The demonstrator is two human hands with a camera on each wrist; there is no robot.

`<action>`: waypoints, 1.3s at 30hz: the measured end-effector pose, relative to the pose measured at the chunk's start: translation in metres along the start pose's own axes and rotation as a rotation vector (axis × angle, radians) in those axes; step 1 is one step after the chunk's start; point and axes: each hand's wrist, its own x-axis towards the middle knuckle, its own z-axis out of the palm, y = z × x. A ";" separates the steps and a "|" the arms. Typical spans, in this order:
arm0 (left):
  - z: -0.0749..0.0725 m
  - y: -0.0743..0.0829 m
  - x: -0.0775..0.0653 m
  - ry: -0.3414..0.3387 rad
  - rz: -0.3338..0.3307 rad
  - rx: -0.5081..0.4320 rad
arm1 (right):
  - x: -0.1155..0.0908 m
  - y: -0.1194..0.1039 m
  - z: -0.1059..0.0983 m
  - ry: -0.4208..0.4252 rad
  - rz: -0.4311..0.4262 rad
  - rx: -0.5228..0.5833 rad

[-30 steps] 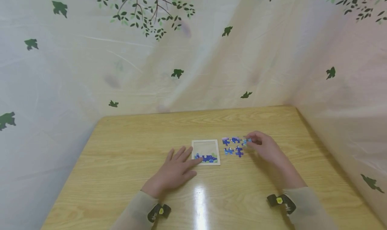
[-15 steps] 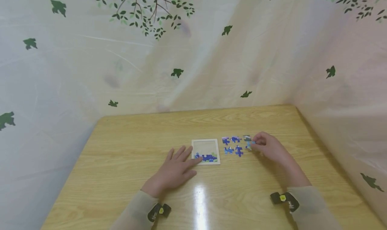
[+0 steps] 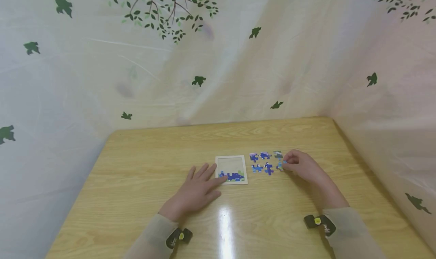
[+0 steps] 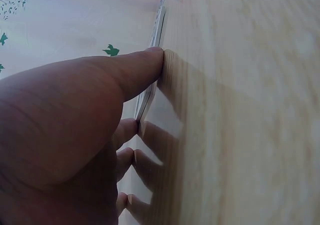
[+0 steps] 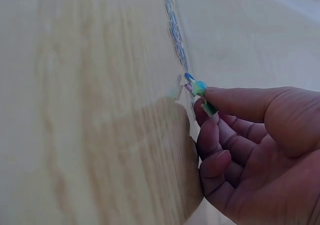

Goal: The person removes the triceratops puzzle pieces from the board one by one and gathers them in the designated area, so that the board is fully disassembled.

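Observation:
My right hand (image 3: 304, 167) pinches a blue-green jigsaw piece (image 5: 199, 87) between thumb and forefinger, tilted up in the right wrist view. The other right fingers curl loosely under. To its left lie several loose jigsaw pieces (image 3: 269, 169), mostly blue and purple, and a greyish piece (image 3: 277, 154) just above. Beside them sits a square white-rimmed puzzle tray (image 3: 231, 156) with joined blue and green pieces (image 3: 234, 176) along its bottom. My left hand (image 3: 194, 194) lies spread, its thumb over the tray's lower left and a fingertip at its left rim.
The wooden table (image 3: 153, 156) carries the tray and pieces. A pale curtain (image 3: 153, 81) printed with leaves rises behind and at both sides. Light glares off the table (image 3: 225, 228) in front of the tray.
My right hand has shifted slightly right and down with the blue-green jigsaw piece, uncovering the greyish piece above. My left hand and the tray keep their places.

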 end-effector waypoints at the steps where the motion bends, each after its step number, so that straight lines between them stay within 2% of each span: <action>1: 0.000 0.000 0.000 0.000 0.000 -0.001 | 0.000 0.000 0.000 0.003 -0.003 -0.006; 12: 0.001 -0.001 0.001 -0.003 0.000 0.003 | -0.001 -0.001 0.002 0.032 -0.004 -0.090; 24: 0.001 0.000 0.001 0.000 -0.005 -0.007 | 0.002 -0.003 0.007 0.034 0.048 -0.162; 39: 0.002 0.000 0.001 0.002 -0.007 0.004 | 0.003 0.000 0.007 0.030 0.058 -0.168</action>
